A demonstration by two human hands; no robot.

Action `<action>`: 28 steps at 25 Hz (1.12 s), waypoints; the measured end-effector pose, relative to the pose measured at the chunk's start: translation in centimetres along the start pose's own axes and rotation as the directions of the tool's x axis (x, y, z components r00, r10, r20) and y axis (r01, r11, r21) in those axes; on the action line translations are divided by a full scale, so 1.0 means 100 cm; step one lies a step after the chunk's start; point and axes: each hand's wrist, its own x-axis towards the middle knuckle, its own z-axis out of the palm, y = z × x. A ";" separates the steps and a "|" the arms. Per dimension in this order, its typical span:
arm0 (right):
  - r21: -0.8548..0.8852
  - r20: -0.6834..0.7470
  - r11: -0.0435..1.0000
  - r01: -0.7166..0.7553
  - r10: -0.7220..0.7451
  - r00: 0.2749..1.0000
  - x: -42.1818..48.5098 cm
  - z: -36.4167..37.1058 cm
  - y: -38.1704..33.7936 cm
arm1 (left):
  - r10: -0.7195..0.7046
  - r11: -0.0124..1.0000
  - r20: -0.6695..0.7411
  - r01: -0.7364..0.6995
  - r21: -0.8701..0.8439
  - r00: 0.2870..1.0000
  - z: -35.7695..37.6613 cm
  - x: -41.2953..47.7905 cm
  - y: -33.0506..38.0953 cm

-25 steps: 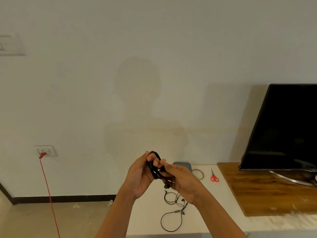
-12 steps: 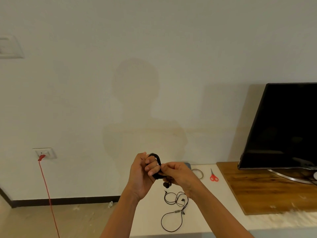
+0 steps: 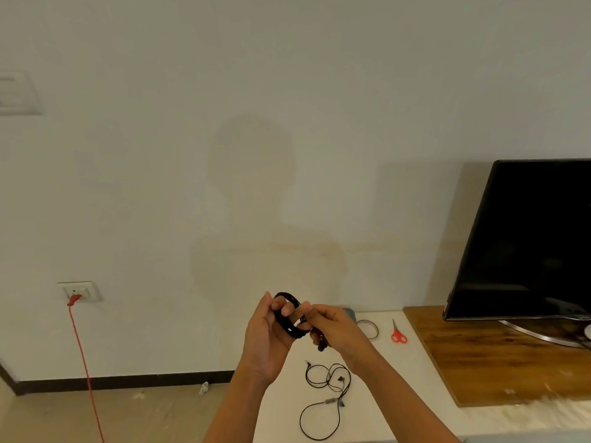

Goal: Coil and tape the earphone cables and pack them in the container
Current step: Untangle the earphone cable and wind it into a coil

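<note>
Head view: my left hand (image 3: 267, 337) and right hand (image 3: 339, 327) meet in the air above the white surface (image 3: 281, 404), both closed on the coiled black earphone cable (image 3: 292, 329). The coil stands between them. My left fingers curl through its loop, and my right thumb and fingers pinch its right side. An earbud (image 3: 321, 343) hangs just below my right hand. A second, loose earphone (image 3: 326, 394) lies sprawled on the surface below my hands. Behind my right hand shows a corner of the grey container (image 3: 350, 314), with the tape roll (image 3: 368, 327) and red scissors (image 3: 398, 333) to its right.
</note>
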 end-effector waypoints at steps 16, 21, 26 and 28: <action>-0.227 -0.185 0.964 0.136 -0.180 0.966 -0.012 0.022 0.039 | 0.009 1.000 -0.051 -0.010 -0.015 0.999 -0.002 -0.002 0.005; -0.658 -0.078 0.608 0.444 -0.642 0.763 -0.013 0.024 0.048 | -0.027 0.995 -0.089 0.035 0.098 0.996 -0.002 -0.003 0.007; -0.529 0.047 0.671 0.520 -0.588 0.807 -0.010 0.012 0.033 | -0.124 0.978 -0.049 0.130 0.162 0.991 0.003 -0.010 0.007; -0.407 0.032 0.822 0.398 -0.423 0.906 -0.008 0.008 0.026 | -0.124 0.976 -0.020 0.126 0.176 0.992 0.006 -0.012 0.006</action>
